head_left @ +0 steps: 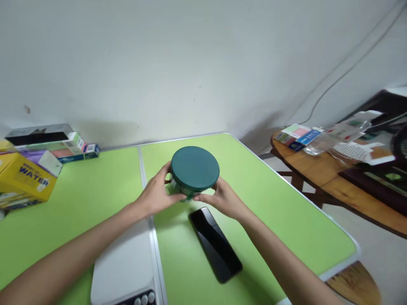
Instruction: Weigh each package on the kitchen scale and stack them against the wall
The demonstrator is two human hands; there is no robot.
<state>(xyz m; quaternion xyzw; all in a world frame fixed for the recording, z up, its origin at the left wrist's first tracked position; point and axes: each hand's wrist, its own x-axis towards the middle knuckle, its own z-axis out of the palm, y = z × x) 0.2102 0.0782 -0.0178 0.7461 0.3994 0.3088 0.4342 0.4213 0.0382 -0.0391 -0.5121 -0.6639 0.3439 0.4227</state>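
Note:
A round container with a flat dark green lid [195,167] and a see-through body is gripped from both sides. My left hand [160,189] wraps its left side, thumb at the near edge. On the opposite side my right hand [222,198] is closed round the body, its thumb also at the front. Below the hands a black smartphone [215,245] lies on the green table [270,207]. A white kitchen scale [124,262] with round buttons sits under my left forearm, partly hidden. Whether the container touches the table I cannot tell.
At the far left are a yellow box [30,178] marked WATER and stacked small boxes [60,142]. A wooden side table [305,178] on the right bears boxes, a clear plastic bottle and other items. The wall [190,76] rises behind the green table.

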